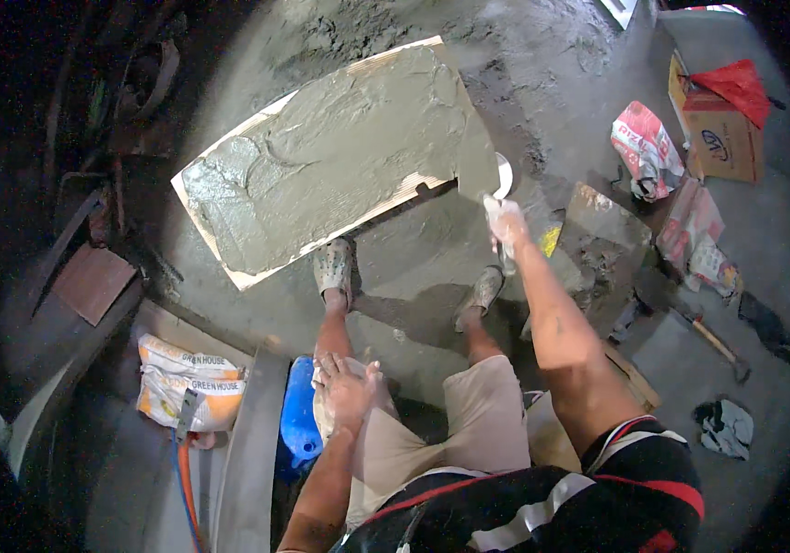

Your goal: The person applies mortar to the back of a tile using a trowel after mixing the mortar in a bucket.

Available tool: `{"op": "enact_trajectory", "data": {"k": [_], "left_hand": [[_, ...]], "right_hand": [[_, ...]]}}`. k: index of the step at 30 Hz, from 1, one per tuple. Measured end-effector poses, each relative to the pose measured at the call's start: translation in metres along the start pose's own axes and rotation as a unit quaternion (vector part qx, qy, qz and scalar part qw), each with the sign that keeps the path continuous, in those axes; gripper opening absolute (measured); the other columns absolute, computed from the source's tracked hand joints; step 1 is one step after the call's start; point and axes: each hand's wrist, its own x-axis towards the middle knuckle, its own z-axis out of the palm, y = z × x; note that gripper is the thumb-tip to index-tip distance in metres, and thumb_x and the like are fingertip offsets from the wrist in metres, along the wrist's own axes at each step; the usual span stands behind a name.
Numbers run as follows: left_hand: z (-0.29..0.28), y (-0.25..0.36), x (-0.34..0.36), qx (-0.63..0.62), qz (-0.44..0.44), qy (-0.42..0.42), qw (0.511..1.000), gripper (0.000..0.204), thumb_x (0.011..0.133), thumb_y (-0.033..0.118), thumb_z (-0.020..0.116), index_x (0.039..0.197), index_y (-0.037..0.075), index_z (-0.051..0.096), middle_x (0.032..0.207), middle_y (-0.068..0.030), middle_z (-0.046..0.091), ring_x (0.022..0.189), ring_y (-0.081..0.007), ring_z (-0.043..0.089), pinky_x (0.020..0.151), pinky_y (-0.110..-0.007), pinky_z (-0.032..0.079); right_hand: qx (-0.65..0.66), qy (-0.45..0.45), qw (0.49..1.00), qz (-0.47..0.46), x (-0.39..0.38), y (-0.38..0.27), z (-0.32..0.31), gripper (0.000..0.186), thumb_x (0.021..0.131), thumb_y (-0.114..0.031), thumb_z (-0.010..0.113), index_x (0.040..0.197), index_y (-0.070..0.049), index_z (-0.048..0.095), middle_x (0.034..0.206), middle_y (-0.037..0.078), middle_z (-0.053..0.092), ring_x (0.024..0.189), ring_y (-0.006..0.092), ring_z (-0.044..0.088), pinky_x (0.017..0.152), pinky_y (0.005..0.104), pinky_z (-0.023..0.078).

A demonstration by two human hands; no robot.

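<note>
A large rectangular tile [340,152] lies at an angle in front of me, its upper face spread with wet grey mortar. Pale bare edges show along its rim. My right hand [507,226], smeared with mortar, is wrapped round the handle of a trowel. The mortar-coated trowel blade [477,157] reaches to the tile's right end; whether it presses on the mortar I cannot tell. Beside the blade shows part of a white round thing [505,175]. My left hand [346,392] rests on my left thigh, fingers spread and holding nothing.
My left foot [333,267] touches the tile's near edge. A blue plastic container [299,415] and a filled bag [190,382] are at left. At right are a stone slab [602,221], torn bags [646,152], a cardboard box [725,143] and a wooden-handled hammer [718,343].
</note>
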Motion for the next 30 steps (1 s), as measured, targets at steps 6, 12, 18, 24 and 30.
{"op": "enact_trajectory", "data": {"k": [6, 12, 18, 24, 30], "left_hand": [[0.000, -0.003, -0.004, -0.001, -0.002, 0.009, 1.000, 0.095, 0.088, 0.066, 0.054, 0.147, -0.006, 0.039, 0.158, -0.0231, 0.030, 0.148, -0.0430, 0.023, 0.117, -0.059, 0.024], [0.004, 0.001, -0.001, -0.008, 0.008, 0.018, 1.000, 0.097, 0.086, 0.068, 0.057, 0.150, -0.002, 0.037, 0.160, -0.0215, 0.029, 0.147, -0.0434, 0.026, 0.117, -0.059, 0.024], [0.002, 0.014, -0.002, 0.104, 0.011, -0.002, 0.995, 0.092, 0.091, 0.067, 0.050, 0.150, -0.002, 0.037, 0.155, -0.0222, 0.037, 0.146, -0.0424, 0.028, 0.114, -0.058, 0.031], [0.011, 0.054, -0.003, 0.177, 0.032, -0.008, 0.984, 0.090, 0.093, 0.066, 0.047, 0.150, -0.002, 0.034, 0.153, -0.0224, 0.039, 0.146, -0.0419, 0.029, 0.114, -0.057, 0.032], [0.038, 0.091, -0.016, 0.211, 0.020, -0.004, 0.977, 0.089, 0.094, 0.064, 0.048, 0.151, -0.002, 0.032, 0.156, -0.0208, 0.037, 0.147, -0.0415, 0.026, 0.116, -0.056, 0.029]], "right_hand": [[-0.090, -0.031, 0.995, 0.009, -0.036, -0.025, 0.070, 0.051, 0.099, -0.045, 0.049, 0.087, 0.002, 0.065, 0.076, 0.021, 0.066, 0.067, 0.0340, 0.067, 0.059, 0.0493, 0.054], [-0.187, -0.135, 0.970, -0.079, -0.084, -0.029, 0.153, 0.049, 0.095, -0.047, 0.048, 0.102, -0.004, 0.072, 0.106, 0.026, 0.068, 0.103, 0.0463, 0.063, 0.090, 0.0519, 0.051], [-0.131, -0.134, 0.977, -0.105, -0.139, 0.008, 0.079, 0.055, 0.091, -0.054, 0.057, 0.105, -0.002, 0.068, 0.104, 0.030, 0.067, 0.102, 0.0470, 0.064, 0.088, 0.0529, 0.051], [0.075, 0.114, 0.990, -0.041, -0.150, 0.193, -0.090, 0.039, 0.093, -0.037, 0.064, 0.102, 0.002, 0.064, 0.080, 0.014, 0.068, 0.070, 0.0302, 0.064, 0.067, 0.0430, 0.052], [0.150, 0.339, 0.898, 0.237, -0.203, 0.414, -0.183, 0.037, 0.088, -0.035, 0.065, 0.099, 0.000, 0.068, 0.090, 0.019, 0.070, 0.086, 0.0342, 0.067, 0.077, 0.0439, 0.052]]}}
